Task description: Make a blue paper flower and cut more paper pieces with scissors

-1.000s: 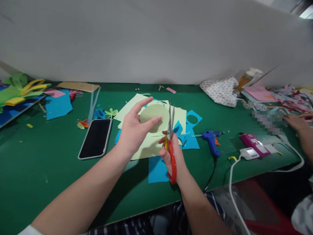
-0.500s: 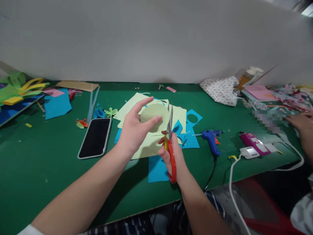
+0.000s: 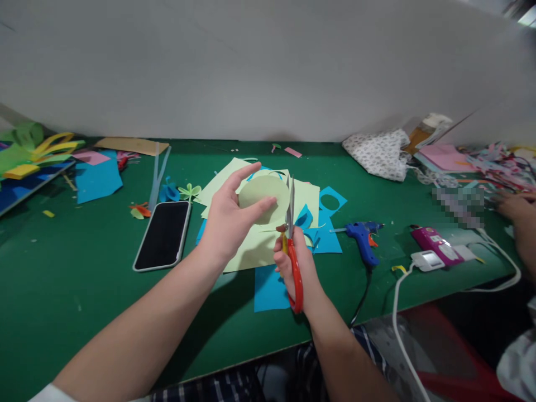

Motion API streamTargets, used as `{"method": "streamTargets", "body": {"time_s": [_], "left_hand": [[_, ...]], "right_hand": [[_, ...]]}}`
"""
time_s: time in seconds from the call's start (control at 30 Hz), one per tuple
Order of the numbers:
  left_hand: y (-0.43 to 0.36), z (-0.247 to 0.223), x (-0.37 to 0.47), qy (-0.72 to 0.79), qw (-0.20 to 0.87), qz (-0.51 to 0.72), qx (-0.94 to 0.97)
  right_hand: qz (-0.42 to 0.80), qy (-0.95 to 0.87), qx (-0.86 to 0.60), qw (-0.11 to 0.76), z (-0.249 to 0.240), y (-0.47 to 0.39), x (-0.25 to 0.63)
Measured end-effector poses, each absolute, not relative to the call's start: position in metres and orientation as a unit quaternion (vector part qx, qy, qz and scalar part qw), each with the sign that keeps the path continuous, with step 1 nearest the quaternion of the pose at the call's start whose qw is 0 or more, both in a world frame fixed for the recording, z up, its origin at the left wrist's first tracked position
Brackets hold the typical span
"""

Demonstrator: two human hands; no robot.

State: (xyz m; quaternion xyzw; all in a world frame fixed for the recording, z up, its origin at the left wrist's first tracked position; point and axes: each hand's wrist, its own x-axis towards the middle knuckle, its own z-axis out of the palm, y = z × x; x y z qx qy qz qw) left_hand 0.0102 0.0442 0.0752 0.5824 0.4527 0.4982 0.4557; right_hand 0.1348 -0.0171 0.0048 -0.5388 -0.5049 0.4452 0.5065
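Observation:
Between the thumb and fingers of my left hand [image 3: 230, 215] is a pale green paper circle [image 3: 262, 192], held above the stacked sheets. My right hand [image 3: 299, 268] grips a pair of scissors [image 3: 295, 273] with red and yellow handles. Their blades point away from me, nearly together, beside the circle's right edge. Under both hands lie pale green paper sheets [image 3: 251, 257] and a blue paper piece [image 3: 270, 290]. A blue paper flower [image 3: 307, 220] lies just right of the blades, partly hidden by them.
A phone [image 3: 163, 237] lies to the left, near a small green paper flower [image 3: 190, 192]. On the right are a blue glue gun [image 3: 362, 240] with its cord, a magenta pack [image 3: 438, 243] and a white cable [image 3: 396, 318]. Another person's hand [image 3: 517, 209] is at the far right.
The scissor blades have closed further beside the circle, and my right fingers have curled in. The paper circle and my left hand have shifted very slightly left.

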Motion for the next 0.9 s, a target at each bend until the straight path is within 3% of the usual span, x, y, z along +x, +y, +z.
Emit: {"method": "streamTargets", "body": {"time_s": [0.33, 0.9], "left_hand": [[0.0482, 0.0751, 0.0055, 0.454, 0.439, 0.516, 0.579], [0.0509, 0.0739, 0.0028, 0.442, 0.415, 0.547, 0.577]], "right_hand": [[0.42, -0.57, -0.534, 0.463, 0.0138, -0.0198, 0.1376], [0.42, -0.566, -0.54, 0.46, 0.011, -0.02, 0.1359]]}}
